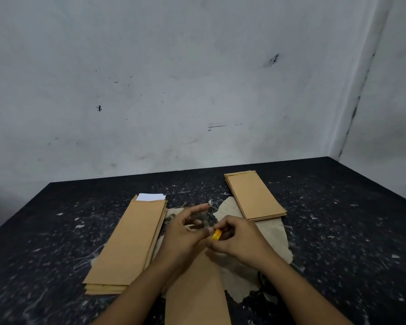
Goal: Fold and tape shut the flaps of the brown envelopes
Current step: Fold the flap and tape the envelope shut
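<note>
Envelope [195,285] lies lengthwise away from the person; hands, right [238,240] pinching tape roll [216,235], left [185,233] loosely spread.

Bare dark tabletop [338,231] lies open from 2 to 4 o'clock and at 9 o'clock. A stack of brown envelopes [129,240] blocks 10 o'clock, a second envelope stack [253,195] blocks 1 o'clock; between them runs a passable gap toward 12.

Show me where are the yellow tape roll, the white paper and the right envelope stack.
yellow tape roll [216,235]: head view, its side.
white paper [151,197]: head view, exposed part.
right envelope stack [253,195]: head view, top face.
</note>
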A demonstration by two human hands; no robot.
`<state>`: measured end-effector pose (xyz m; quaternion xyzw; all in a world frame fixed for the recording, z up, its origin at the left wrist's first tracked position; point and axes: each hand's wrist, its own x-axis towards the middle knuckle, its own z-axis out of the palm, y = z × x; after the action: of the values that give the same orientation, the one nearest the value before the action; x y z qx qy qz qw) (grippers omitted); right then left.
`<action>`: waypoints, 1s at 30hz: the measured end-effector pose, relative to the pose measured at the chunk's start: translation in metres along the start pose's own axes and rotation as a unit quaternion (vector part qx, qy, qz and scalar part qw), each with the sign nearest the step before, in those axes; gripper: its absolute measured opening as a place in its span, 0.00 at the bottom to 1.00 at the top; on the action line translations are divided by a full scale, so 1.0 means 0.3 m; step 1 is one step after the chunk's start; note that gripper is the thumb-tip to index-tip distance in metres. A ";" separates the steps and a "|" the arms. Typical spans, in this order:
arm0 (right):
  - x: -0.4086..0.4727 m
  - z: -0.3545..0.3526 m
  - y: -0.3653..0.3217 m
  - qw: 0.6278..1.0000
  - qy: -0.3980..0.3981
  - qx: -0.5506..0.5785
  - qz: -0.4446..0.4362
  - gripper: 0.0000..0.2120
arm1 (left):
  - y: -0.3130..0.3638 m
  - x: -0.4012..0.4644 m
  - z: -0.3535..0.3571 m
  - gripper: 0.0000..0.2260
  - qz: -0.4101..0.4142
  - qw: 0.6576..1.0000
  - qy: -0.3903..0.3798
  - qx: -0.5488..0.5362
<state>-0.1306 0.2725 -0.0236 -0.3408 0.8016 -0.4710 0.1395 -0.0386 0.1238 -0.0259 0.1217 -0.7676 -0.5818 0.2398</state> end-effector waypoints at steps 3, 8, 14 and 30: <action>-0.001 -0.014 0.014 1.000 -0.002 0.003 -0.001 0.15 | -0.016 -0.001 0.005 0.24 -0.054 0.997 -0.022 -0.054; 0.011 -0.038 0.052 0.999 0.013 -0.050 -0.001 0.18 | -0.010 0.018 -0.008 0.18 -0.004 1.000 -0.003 -0.019; 0.010 -0.085 0.082 0.991 -0.030 -0.126 0.013 0.23 | -0.004 0.016 -0.020 0.11 -0.019 0.995 0.025 -0.093; 0.061 -0.044 -0.050 0.970 -0.135 0.200 0.032 0.16 | 0.020 0.038 -0.067 0.10 -0.028 0.992 -0.023 -0.122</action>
<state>-0.1449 0.2640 -0.0022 -0.3403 0.6758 -0.5665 0.3264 -0.0377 0.1036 -0.0135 0.0999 -0.6927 -0.6801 0.2183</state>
